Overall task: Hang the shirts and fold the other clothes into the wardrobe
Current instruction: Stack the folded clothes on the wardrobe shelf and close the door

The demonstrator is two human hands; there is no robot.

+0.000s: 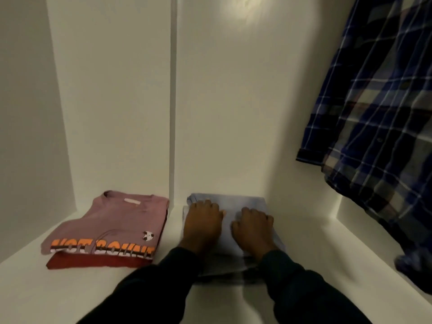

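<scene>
White wardrobe interior, dim light; a vertical divider (pixel 173 101) splits the back wall, and we look down on the wardrobe shelf (pixel 35 288). Our left hand (pixel 203 222) and right hand (pixel 253 226) rest palm-down, side by side, on a folded pale blue garment (pixel 236 204), likely denim, lying on the shelf right of the divider. Fingers of both hands are bent at the knuckles and pressed onto the cloth; whether they pinch a fold we cannot tell. Dark sleeves hide the near edge of the bundle. Risk, as we judge it: lifting the hands unevenly or dragging them back could pull the top layer and spring the fold open; the near edge already looks looser and a little skewed. The cloth reads as thick, faded, squared at the far edge. Left of the divider sits a folded mauve T-shirt (pixel 121 225) with orange lettering, stacked on a folded red garment (pixel 93 261). A blue plaid shirt (pixel 374 136) hangs at right, its hem near the shelf, apart from the bundle.
</scene>
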